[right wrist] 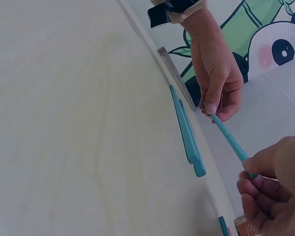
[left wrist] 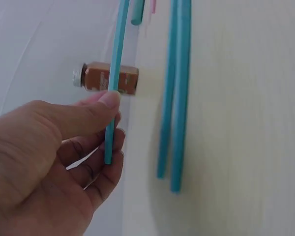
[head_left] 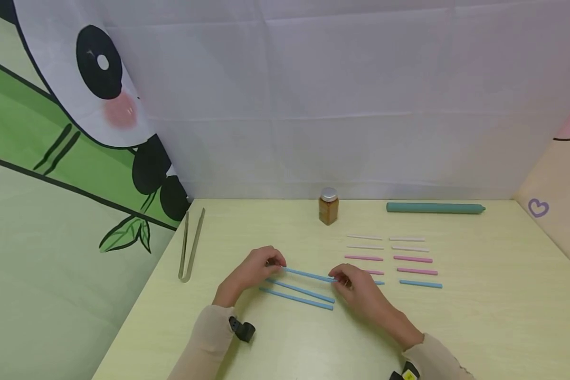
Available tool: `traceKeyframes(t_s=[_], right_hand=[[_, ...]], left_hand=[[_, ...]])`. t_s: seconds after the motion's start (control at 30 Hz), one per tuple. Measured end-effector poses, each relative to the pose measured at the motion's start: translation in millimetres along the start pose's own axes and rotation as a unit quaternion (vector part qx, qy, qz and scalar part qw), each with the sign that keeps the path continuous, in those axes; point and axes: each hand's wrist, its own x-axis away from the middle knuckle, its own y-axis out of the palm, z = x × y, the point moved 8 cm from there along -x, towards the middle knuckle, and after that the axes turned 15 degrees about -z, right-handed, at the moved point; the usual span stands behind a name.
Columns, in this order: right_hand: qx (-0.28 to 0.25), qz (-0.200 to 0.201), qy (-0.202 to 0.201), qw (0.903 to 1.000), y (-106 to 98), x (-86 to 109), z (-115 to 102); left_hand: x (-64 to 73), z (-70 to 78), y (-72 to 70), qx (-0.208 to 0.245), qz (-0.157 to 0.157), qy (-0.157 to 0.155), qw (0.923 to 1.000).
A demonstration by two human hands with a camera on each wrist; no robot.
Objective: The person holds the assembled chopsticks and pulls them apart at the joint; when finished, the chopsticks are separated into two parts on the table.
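My left hand (head_left: pixel 250 272) and right hand (head_left: pixel 361 290) hold a slim blue stick (head_left: pixel 309 275) between them, one hand at each end. In the left wrist view, the left thumb and fingers pinch its lower end. Fingers of the right hand (right wrist: pixel 273 184) pinch the other end in the right wrist view. Nearer to me lie two more blue sticks (head_left: pixel 300 290), roughly parallel on the table. Past the right hand, part of another blue stick (head_left: pixel 380 283) shows. One thicker blue piece (head_left: pixel 420 284) lies farther right.
White sticks (head_left: pixel 408 248) and pink sticks (head_left: pixel 412 259) lie in two columns at the right. Behind them is a long green rod (head_left: pixel 434 208). A brown-filled jar (head_left: pixel 329 211) stands at the back; metal tongs (head_left: pixel 190 253) lie near the table's left edge.
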Motion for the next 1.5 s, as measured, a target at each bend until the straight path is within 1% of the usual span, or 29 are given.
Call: traceKeyframes(t_s=[0.07, 0.17, 0.27, 0.37, 0.5, 0.73, 0.87, 1.0, 1.27, 1.37, 1.5], right_hand=[[-0.002, 0.007, -0.015, 0.9999, -3, -1.1, -4], [0.01, 0.014, -0.026, 0.9995, -6, -3.5, -8], [0.026, 0.016, -0.033, 0.999, -9, -6.0, -11], [0.04, 0.018, -0.042, 0.9981, -11, -7.5, -14], [0.063, 0.018, -0.058, 0.9962, -14, -8.2, -16], [0.088, 0.017, -0.075, 0.9931, -17, -8.3, -19], [0.092, 0.005, -0.085, 0.9921, -18, -8.1, -22], [0.089, -0.002, -0.083, 0.9926, -21, -8.1, -23], [0.083, 0.003, -0.089, 0.9926, -20, -6.9, -22], [0.087, 0.009, -0.089, 0.9922, -20, -6.3, -22], [0.095, 0.015, -0.099, 0.9904, -21, -5.2, -24]], left_hand=[[-1.6, 9.0, 0.2, -0.006, -0.003, 0.011, 0.9999], [-5.2, 25.5, 1.5, -0.018, -0.011, 0.025, 0.9995], [-8.9, 42.3, 3.8, -0.042, -0.015, 0.038, 0.9983], [-12.1, 54.9, 6.4, -0.068, -0.016, 0.049, 0.9963], [-15.8, 64.4, 10.9, -0.088, -0.019, 0.052, 0.9946], [-21.7, 79.0, 17.6, -0.1, -0.027, 0.068, 0.9923], [-23.1, 82.4, 19.1, -0.099, -0.026, 0.069, 0.9923], [-23.2, 83.9, 18.5, -0.095, -0.01, 0.079, 0.9923], [-22.7, 81.1, 18.6, -0.094, 0.024, 0.09, 0.9911], [-21.8, 81.3, 18.9, -0.091, 0.034, 0.095, 0.9907], [-20.3, 81.8, 19.3, -0.09, 0.047, 0.1, 0.9898]])
